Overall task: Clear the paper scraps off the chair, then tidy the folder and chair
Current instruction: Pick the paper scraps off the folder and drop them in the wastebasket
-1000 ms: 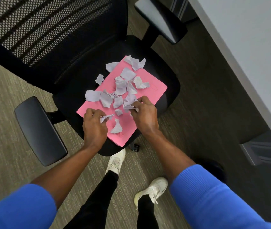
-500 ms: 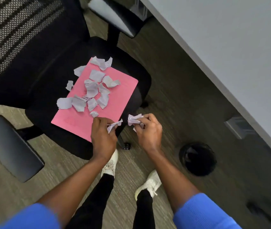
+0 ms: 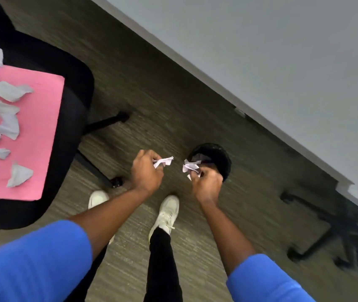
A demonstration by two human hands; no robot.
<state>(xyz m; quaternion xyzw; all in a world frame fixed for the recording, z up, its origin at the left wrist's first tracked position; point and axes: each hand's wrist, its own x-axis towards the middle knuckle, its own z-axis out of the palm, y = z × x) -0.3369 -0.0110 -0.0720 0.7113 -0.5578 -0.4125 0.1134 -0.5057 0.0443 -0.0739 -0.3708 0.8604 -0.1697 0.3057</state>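
Note:
A pink folder (image 3: 40, 131) lies on the seat of a black office chair (image 3: 73, 83) at the left edge, with several pale paper scraps (image 3: 10, 91) spread over it. My left hand (image 3: 146, 172) is shut on a paper scrap (image 3: 164, 161) above the carpet, to the right of the chair. My right hand (image 3: 206, 183) is shut on a bunch of paper scraps (image 3: 190, 167), held at the near edge of a round black bin (image 3: 219, 159) on the floor.
A grey desk top (image 3: 282, 62) runs diagonally across the upper right. The chair's wheeled legs (image 3: 108, 120) stick out toward the bin. The dark base of another chair (image 3: 326, 232) sits at the right. My white shoes (image 3: 167, 211) stand on the carpet below the hands.
Both hands have carried their scraps away from the chair to the right, toward the bin. The view has swung right, so the chair now lies at the left edge.

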